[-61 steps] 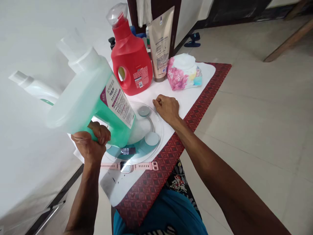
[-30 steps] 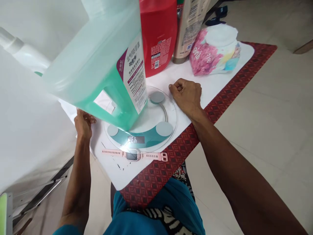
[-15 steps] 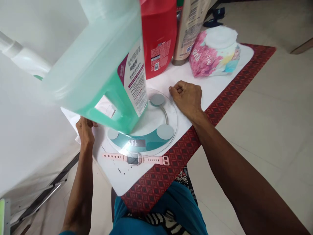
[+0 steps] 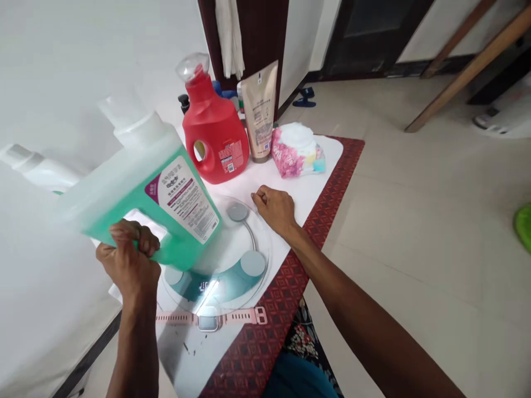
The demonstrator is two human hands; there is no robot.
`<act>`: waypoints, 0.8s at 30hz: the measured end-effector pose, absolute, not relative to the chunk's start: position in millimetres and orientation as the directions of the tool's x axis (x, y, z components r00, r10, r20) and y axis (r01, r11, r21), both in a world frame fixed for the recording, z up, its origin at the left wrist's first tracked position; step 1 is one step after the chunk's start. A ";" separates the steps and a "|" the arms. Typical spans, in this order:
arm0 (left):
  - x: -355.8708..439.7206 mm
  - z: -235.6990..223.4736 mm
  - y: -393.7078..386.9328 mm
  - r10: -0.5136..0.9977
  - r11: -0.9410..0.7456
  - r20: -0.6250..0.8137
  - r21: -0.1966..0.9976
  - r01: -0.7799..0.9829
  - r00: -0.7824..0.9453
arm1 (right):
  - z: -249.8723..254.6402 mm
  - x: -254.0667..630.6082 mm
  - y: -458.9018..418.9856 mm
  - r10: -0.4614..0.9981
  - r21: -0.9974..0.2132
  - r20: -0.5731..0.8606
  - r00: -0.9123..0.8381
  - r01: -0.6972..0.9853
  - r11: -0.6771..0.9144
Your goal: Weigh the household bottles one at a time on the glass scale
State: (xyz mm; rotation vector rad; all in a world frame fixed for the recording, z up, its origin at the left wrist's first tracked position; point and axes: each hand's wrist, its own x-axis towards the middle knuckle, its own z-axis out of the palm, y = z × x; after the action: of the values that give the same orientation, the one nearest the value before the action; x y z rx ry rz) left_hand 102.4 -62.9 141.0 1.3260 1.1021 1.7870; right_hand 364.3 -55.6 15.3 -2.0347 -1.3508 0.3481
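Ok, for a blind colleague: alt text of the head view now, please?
A left hand grips a jug of green liquid, tilted at a round glass scale; the right hand is curled nearby. A pink watch lies in front, a red bottle behind.

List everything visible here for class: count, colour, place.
Table: one, red and white, centre
Jug: one, green, left
Scale: one, teal, table
Watch: one, pink, beside scale
Red bottle: one, red, table
White bottle: one, white, left
Tube: one, beige, table
Wipes pack: one, pink, table
Cloth: one, white, hanging
Footwear: count unclear, blue, floor
Wooden legs: two, brown, floor
Others: unclear, background and edges
Left hand: one, bare, on jug
Right hand: one, bare, table
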 end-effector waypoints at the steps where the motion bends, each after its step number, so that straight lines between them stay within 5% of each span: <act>1: 98.9 145.7 -55.5 0.858 -0.436 0.415 0.900 -0.004 -0.303 | 16.7 363.8 -55.9 0.895 -0.649 0.128 0.427 0.719 -0.250; 9: 92.7 168.3 57.7 0.699 -0.617 0.578 0.785 0.055 -0.422 | 22.8 361.2 -56.1 0.903 -0.623 0.086 0.422 0.730 -0.281; 24: 175.8 119.3 226.5 0.821 -0.425 0.351 0.902 -0.072 -0.450 | 4.4 367.0 -56.1 0.895 -0.652 0.169 0.414 0.728 -0.213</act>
State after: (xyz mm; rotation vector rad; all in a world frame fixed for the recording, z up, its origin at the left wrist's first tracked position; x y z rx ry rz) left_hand 175.8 226.5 119.3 1.1263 1.1642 1.9289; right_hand 367.0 -56.1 4.4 -2.0022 -1.3729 0.3196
